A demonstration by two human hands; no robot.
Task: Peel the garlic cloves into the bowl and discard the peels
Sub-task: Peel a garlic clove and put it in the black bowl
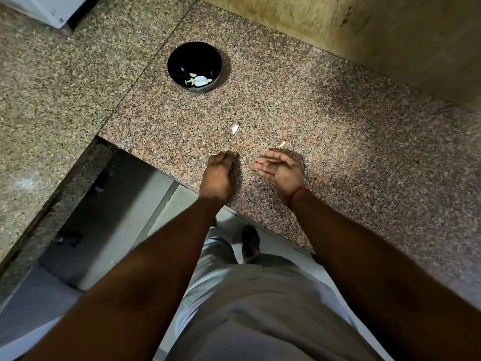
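Note:
A black bowl (194, 66) stands far back on the granite counter (325, 131) with several pale garlic pieces (198, 80) in its bottom. A white garlic clove or peel (235, 128) lies on the counter between the bowl and my hands. A smaller pale scrap (282, 144) lies just beyond my right hand. My left hand (219, 175) hovers near the counter's front edge with its fingers curled under; whatever it may hold is hidden. My right hand (281, 171) is beside it, palm turned left, fingers straight, holding nothing.
The counter turns a corner to the left, with a dark gap (109, 204) below its edge. A yellowish wall (377, 35) rises at the back right. A white appliance corner (54, 14) sits at the top left.

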